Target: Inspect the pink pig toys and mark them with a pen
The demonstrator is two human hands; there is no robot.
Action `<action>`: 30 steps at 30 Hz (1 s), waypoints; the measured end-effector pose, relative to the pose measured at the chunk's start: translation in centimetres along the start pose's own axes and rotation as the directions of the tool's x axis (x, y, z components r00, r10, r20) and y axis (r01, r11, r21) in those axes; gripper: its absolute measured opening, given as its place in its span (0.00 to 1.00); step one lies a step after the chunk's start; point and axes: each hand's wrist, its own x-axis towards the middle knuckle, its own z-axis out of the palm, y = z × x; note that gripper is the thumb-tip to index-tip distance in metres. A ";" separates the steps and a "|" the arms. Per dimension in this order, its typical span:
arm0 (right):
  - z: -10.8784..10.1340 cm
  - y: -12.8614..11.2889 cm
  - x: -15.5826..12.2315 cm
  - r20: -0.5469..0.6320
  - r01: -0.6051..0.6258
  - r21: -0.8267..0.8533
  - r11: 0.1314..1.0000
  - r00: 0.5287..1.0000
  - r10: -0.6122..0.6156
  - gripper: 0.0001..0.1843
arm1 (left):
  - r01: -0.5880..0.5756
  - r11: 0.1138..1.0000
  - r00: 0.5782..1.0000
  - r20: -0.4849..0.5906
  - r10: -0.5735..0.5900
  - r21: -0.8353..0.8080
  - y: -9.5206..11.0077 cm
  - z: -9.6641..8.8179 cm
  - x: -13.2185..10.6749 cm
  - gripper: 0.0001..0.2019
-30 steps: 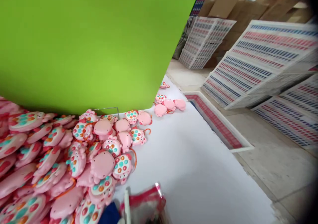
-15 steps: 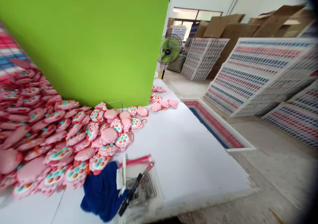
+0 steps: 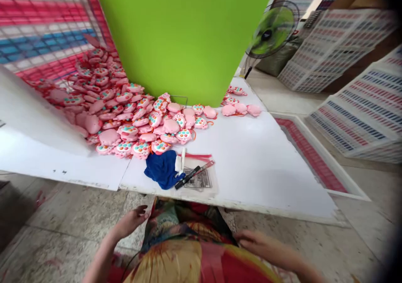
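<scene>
Below the table's front edge, my left hand (image 3: 132, 222) hangs beside my lap with loosely bent fingers apart and nothing in them. My right hand (image 3: 251, 240) is at the other side of my lap, fingers stretched out and slightly blurred, holding nothing visible. Nearest on the white table (image 3: 257, 161) lie a crumpled blue cloth (image 3: 161, 169), a black marker (image 3: 187, 177) and a clear zip bag (image 3: 209, 170) with a printed label. Behind them spreads a large heap of pink animal-shaped toys (image 3: 108, 137) with coloured dots and orange cords.
A tall green panel (image 3: 185, 36) stands on the table behind the toys. Left are a colour-striped mesh crate (image 3: 44, 27) and a white sheet-like piece (image 3: 37, 111). A fan (image 3: 266, 34) and stacked white crates (image 3: 361, 107) stand on the right, with a crate (image 3: 358, 194) on the floor.
The view has tilted down and turned left, so the table's contents appear higher and further right. Both hands and my lap have come into view.
</scene>
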 end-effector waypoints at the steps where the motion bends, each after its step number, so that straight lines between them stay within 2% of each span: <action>1: -1.4 -0.9 0.0 0.017 0.051 0.063 0.997 0.998 -0.052 0.20 | -0.069 0.997 0.997 0.038 0.068 0.019 1.1 -0.2 -1.1 0.32; 2: -2.8 -1.6 0.3 -0.080 0.067 0.103 0.992 0.995 -0.058 0.22 | -0.141 0.990 0.987 0.076 0.139 0.021 2.3 -0.4 -2.0 0.29; 3: -4.0 -2.0 1.1 -0.248 0.071 0.091 0.993 0.968 -0.047 0.24 | -0.213 0.977 0.974 0.088 0.211 0.010 3.5 -0.5 -2.8 0.26; 4: -5.0 -2.0 2.2 -0.457 0.039 0.028 0.999 0.889 -0.022 0.27 | -0.259 0.966 0.964 0.055 0.259 -0.003 4.6 -0.7 -3.3 0.24; 5: -5.6 -1.6 3.5 -0.649 -0.042 -0.062 0.997 0.761 -0.008 0.29 | -0.293 0.956 0.956 -0.003 0.293 -0.015 5.6 -0.9 -3.6 0.23; 6: -6.0 -1.0 4.9 -0.766 -0.148 -0.158 0.976 0.642 -0.026 0.33 | -0.319 0.947 0.945 -0.083 0.316 -0.034 6.4 -1.0 -3.7 0.22; 7: -6.1 -0.1 6.2 -0.818 -0.257 -0.233 0.938 0.574 -0.046 0.37 | -0.344 0.937 0.927 -0.180 0.330 -0.055 7.1 -1.2 -3.6 0.21; 9: -5.9 1.9 8.2 -0.828 -0.401 -0.341 0.850 0.556 -0.070 0.39 | -0.417 0.904 0.857 -0.375 0.354 -0.098 7.8 -1.5 -2.9 0.20; 11: -5.5 3.5 9.1 -0.816 -0.454 -0.397 0.798 0.572 -0.081 0.38 | -0.511 0.851 0.753 -0.539 0.377 -0.120 8.1 -1.9 -1.9 0.20; 13: -5.3 4.5 9.2 -0.813 -0.456 -0.426 0.781 0.572 -0.109 0.38 | -0.607 0.783 0.657 -0.641 0.397 -0.137 8.0 -2.3 -1.0 0.20; 14: -5.3 4.7 9.2 -0.813 -0.451 -0.436 0.779 0.568 -0.126 0.38 | -0.652 0.740 0.628 -0.665 0.404 -0.164 8.0 -2.6 -0.6 0.20; 15: -5.3 4.9 9.1 -0.814 -0.446 -0.444 0.777 0.564 -0.141 0.39 | -0.691 0.692 0.616 -0.672 0.412 -0.209 8.1 -2.8 -0.3 0.20; 17: -5.4 5.1 9.0 -0.812 -0.440 -0.455 0.774 0.561 -0.158 0.39 | -0.736 0.584 0.634 -0.650 0.419 -0.341 8.3 -3.2 0.1 0.20; 21: -5.7 5.8 9.1 -0.813 -0.435 -0.453 0.778 0.561 -0.160 0.37 | -0.679 0.360 0.734 -0.567 0.375 -0.640 9.1 -3.6 0.6 0.22; 22: -5.8 5.8 9.1 -0.815 -0.436 -0.444 0.783 0.559 -0.151 0.36 | -0.659 0.329 0.749 -0.554 0.362 -0.677 9.3 -3.5 0.7 0.23; 23: -5.8 5.6 9.2 -0.822 -0.437 -0.426 0.792 0.553 -0.137 0.36 | -0.654 0.334 0.754 -0.550 0.358 -0.679 9.4 -3.3 0.8 0.24; 24: -5.7 4.9 9.4 -0.834 -0.435 -0.402 0.806 0.537 -0.127 0.35 | -0.671 0.387 0.741 -0.563 0.365 -0.632 9.4 -3.1 1.0 0.25; 25: -5.5 3.8 9.6 -0.844 -0.419 -0.387 0.821 0.519 -0.132 0.35 | -0.697 0.484 0.714 -0.578 0.396 -0.529 9.4 -2.9 1.2 0.24; 27: -4.5 0.0 10.4 -0.847 -0.325 -0.406 0.854 0.485 -0.218 0.33 | -0.714 0.682 0.628 -0.575 0.524 -0.158 9.3 -2.6 1.7 0.23; 28: -3.7 -2.7 11.0 -0.802 -0.224 -0.481 0.848 0.502 -0.323 0.31 | -0.683 0.728 0.595 -0.537 0.599 0.054 9.2 -2.5 2.1 0.22; 30: -1.6 -8.6 12.3 -0.650 0.036 -0.623 0.781 0.532 -0.543 0.23 | -0.600 0.712 0.568 -0.433 0.700 0.364 8.9 -2.6 3.0 0.21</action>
